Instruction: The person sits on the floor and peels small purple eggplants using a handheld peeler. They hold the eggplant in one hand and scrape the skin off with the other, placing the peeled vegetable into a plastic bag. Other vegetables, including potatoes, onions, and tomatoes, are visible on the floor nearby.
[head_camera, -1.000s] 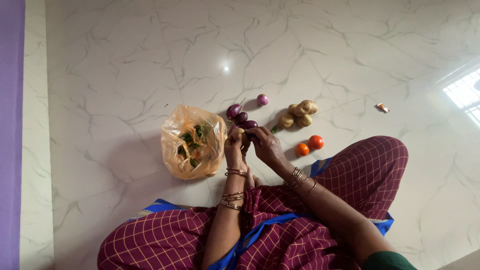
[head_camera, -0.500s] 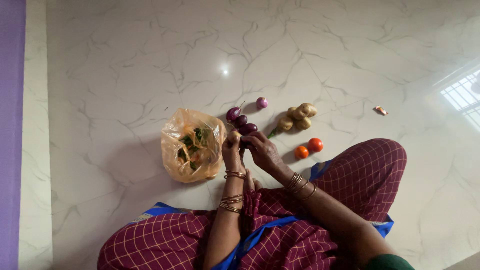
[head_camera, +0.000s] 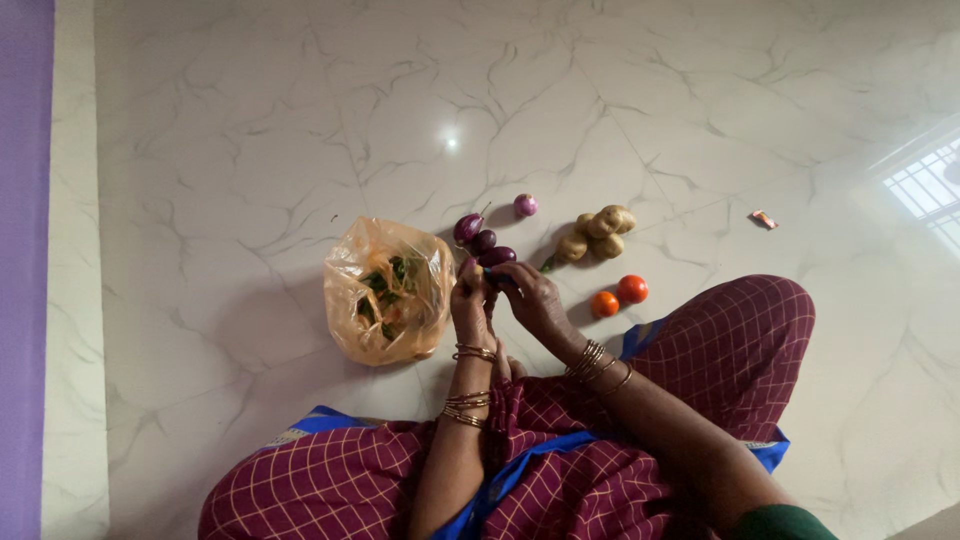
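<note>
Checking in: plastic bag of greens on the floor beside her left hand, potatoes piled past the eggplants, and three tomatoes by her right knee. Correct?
Not quite: the head view shows two tomatoes, not three. The rest stands: the plastic bag lies beside the left hand, and the potatoes sit past the eggplants.

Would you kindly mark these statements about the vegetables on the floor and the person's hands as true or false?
1. Two orange-red tomatoes lie on the floor near the person's knee. True.
2. The plastic bag is blue. False: it is translucent orange, with green leaves inside.
3. The left hand and right hand meet at the small purple brinjals. True.
4. The potatoes are inside the bag. False: they lie heaped on the bare floor, right of the brinjals.
5. A small purple onion lies apart, beyond the brinjals. True.
</note>
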